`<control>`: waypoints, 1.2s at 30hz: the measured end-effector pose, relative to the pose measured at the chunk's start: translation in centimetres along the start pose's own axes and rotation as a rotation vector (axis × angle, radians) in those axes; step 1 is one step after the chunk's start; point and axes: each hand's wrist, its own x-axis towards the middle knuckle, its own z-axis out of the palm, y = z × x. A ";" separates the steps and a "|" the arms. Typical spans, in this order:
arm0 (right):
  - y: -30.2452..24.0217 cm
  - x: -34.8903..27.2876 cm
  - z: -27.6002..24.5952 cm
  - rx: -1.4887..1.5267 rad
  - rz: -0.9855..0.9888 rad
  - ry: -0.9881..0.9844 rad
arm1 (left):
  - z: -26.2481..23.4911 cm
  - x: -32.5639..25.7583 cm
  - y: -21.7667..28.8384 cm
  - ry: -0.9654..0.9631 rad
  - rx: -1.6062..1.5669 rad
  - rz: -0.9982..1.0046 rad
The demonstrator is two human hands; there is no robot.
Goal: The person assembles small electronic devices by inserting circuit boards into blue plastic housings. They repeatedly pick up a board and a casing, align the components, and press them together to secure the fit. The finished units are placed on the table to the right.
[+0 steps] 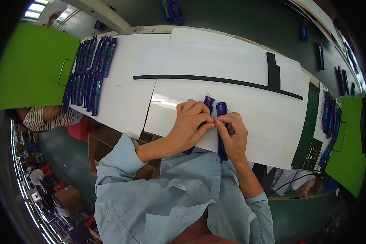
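Two light-blue sleeves (124, 156) reach in over the near edge of the white worktop (268, 134), and both bare hands are narrowed to a fingertip pinch: the left hand (191, 124) and the right hand (234, 132) meet at a tiny red piece (214, 121), its details too small to tell. Just beneath the right hand, a dark blue housing (221, 107) runs up from the near edge; a wired blue housing (208, 101), partly hidden by the left hand, lies beside it, thin red wires at its far end. Beyond them, a long black strip (183, 77) follows the far edge, with a stepped black bar (274, 71) standing off it toward the far right corner. Rows of blue units (89, 61) fill the left end, next to a green panel (36, 65). Past the far edge, more blue parts (173, 11) sit on a dark green surface (240, 24).
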 end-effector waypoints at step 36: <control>-4.9 1.6 0.7 -0.550 -0.237 -0.195 | 1.0 -9.8 0.1 0.234 -0.025 -0.018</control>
